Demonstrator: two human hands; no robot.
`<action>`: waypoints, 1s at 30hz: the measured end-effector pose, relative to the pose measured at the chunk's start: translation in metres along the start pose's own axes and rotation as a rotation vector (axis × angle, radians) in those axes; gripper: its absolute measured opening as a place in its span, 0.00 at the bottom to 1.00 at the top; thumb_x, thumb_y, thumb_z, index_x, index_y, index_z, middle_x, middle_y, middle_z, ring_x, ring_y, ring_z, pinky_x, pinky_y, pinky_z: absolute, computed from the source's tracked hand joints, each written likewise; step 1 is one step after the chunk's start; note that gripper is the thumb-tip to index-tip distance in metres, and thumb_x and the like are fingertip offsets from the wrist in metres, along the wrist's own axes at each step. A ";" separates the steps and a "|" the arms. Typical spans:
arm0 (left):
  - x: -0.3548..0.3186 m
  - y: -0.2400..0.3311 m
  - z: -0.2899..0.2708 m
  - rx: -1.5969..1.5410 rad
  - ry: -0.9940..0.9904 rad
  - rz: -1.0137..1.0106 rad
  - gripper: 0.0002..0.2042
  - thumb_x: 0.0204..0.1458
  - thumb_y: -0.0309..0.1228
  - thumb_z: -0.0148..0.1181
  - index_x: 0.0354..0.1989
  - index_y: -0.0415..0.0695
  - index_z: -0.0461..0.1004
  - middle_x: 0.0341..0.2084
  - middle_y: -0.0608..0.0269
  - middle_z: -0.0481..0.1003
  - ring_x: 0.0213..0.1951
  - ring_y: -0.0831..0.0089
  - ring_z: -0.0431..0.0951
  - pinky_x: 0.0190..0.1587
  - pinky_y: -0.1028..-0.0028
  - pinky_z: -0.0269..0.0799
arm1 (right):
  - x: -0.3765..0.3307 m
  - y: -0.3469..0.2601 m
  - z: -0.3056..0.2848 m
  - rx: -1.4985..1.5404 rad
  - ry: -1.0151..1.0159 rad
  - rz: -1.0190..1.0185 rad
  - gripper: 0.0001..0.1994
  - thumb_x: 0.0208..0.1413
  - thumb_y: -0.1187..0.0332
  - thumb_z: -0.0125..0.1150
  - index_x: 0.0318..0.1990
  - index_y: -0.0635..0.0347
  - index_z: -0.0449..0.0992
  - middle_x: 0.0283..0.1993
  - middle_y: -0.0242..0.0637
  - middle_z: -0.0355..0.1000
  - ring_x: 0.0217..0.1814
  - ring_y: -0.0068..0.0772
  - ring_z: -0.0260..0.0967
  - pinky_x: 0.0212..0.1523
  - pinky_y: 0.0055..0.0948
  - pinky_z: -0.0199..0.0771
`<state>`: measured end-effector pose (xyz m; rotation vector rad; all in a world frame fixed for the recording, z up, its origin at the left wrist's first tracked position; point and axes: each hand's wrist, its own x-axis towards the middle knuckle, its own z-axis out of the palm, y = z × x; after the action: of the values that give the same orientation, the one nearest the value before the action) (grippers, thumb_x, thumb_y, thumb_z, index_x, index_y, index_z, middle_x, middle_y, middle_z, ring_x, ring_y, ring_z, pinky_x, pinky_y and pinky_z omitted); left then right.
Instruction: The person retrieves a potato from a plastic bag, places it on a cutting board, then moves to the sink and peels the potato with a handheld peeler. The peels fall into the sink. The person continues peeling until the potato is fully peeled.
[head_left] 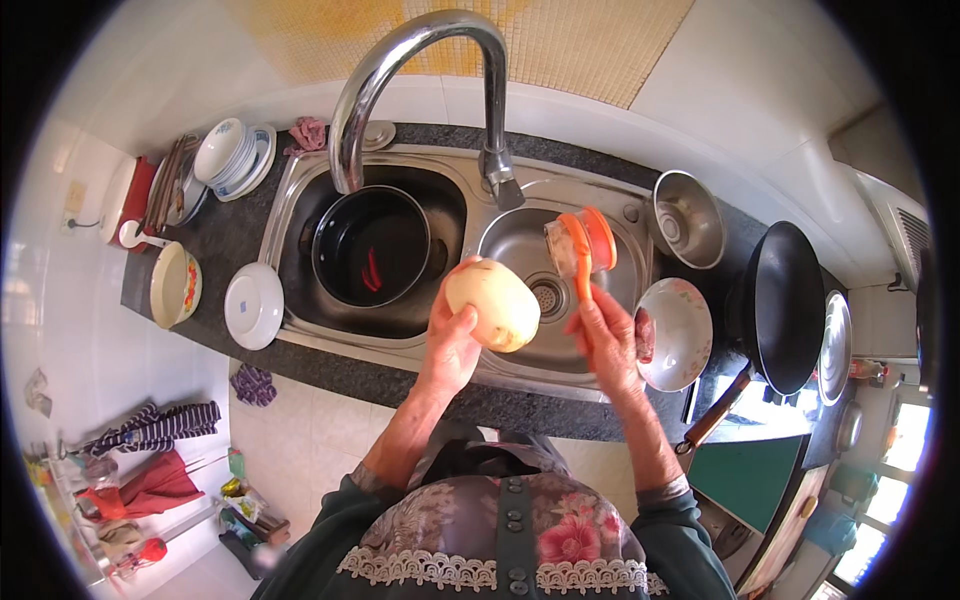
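Observation:
My left hand (449, 335) is wrapped round a large pale potato (493, 306), mostly bare of skin, with a brownish patch at its lower end. My right hand (606, 336) grips the lower end of an orange-handled peeler (583, 262). Its upper part looks broad, with orange and see-through pieces; the blade is hard to make out. Both hands are apart, over the front of the right sink basin (510, 245). In the left basin (452, 182) stands a black pot (322, 272) holding dark liquid and red chillies (372, 270).
A chrome tap (425, 25) arches over the left basin. Right of the sink are a steel bowl (690, 222), a flowered bowl (680, 345) and a black wok (785, 310). On the left stand stacked bowls (222, 150), a white plate (254, 306) and an enamel basin (172, 285).

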<state>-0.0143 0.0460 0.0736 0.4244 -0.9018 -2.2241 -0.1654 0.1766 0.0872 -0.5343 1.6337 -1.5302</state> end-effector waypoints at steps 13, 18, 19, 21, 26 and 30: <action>-0.001 0.013 -0.008 0.819 -0.173 -0.276 0.37 0.30 0.32 0.72 0.51 0.39 0.59 0.42 0.57 0.68 0.45 0.70 0.70 0.49 0.71 0.66 | 0.004 0.011 0.028 0.143 0.038 0.044 0.16 0.61 0.64 0.48 0.52 0.64 0.67 0.33 0.28 0.68 0.29 0.13 0.65 0.27 0.16 0.72; 0.005 0.013 0.001 0.701 -0.287 -0.417 0.37 0.30 0.33 0.71 0.54 0.39 0.61 0.42 0.57 0.71 0.45 0.70 0.71 0.49 0.72 0.66 | 0.015 -0.003 0.018 -0.157 -0.081 -0.017 0.14 0.59 0.69 0.50 0.50 0.66 0.68 0.24 0.29 0.67 0.27 0.15 0.63 0.25 0.17 0.65; 0.005 0.011 0.001 0.607 -0.249 -0.471 0.36 0.31 0.33 0.70 0.53 0.39 0.62 0.42 0.57 0.71 0.44 0.70 0.72 0.49 0.72 0.66 | 0.016 -0.002 0.011 -0.260 -0.036 -0.106 0.14 0.59 0.70 0.50 0.50 0.66 0.68 0.25 0.29 0.67 0.27 0.16 0.63 0.26 0.17 0.65; 0.001 0.007 0.001 0.497 -0.134 -0.498 0.35 0.31 0.32 0.70 0.52 0.38 0.63 0.42 0.58 0.71 0.44 0.70 0.72 0.48 0.72 0.67 | 0.019 0.003 -0.003 -0.465 0.057 -0.286 0.14 0.59 0.70 0.49 0.51 0.66 0.68 0.25 0.30 0.67 0.27 0.17 0.63 0.28 0.18 0.65; 0.003 -0.003 -0.004 0.531 -0.021 -0.489 0.33 0.33 0.28 0.68 0.53 0.39 0.62 0.43 0.60 0.70 0.45 0.73 0.70 0.50 0.74 0.65 | -0.019 -0.032 -0.011 -0.689 -0.100 -0.205 0.16 0.56 0.72 0.51 0.51 0.68 0.67 0.28 0.37 0.69 0.29 0.24 0.67 0.33 0.21 0.67; 0.008 -0.010 -0.007 0.574 -0.016 -0.397 0.32 0.33 0.26 0.68 0.52 0.38 0.63 0.43 0.60 0.69 0.44 0.74 0.70 0.49 0.73 0.67 | -0.028 -0.016 -0.008 -0.779 -0.143 -0.379 0.18 0.52 0.72 0.55 0.51 0.64 0.68 0.32 0.43 0.70 0.29 0.43 0.71 0.30 0.29 0.71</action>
<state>-0.0211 0.0422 0.0617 0.9157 -1.5831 -2.2811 -0.1594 0.2006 0.1098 -1.3985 2.0673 -1.0094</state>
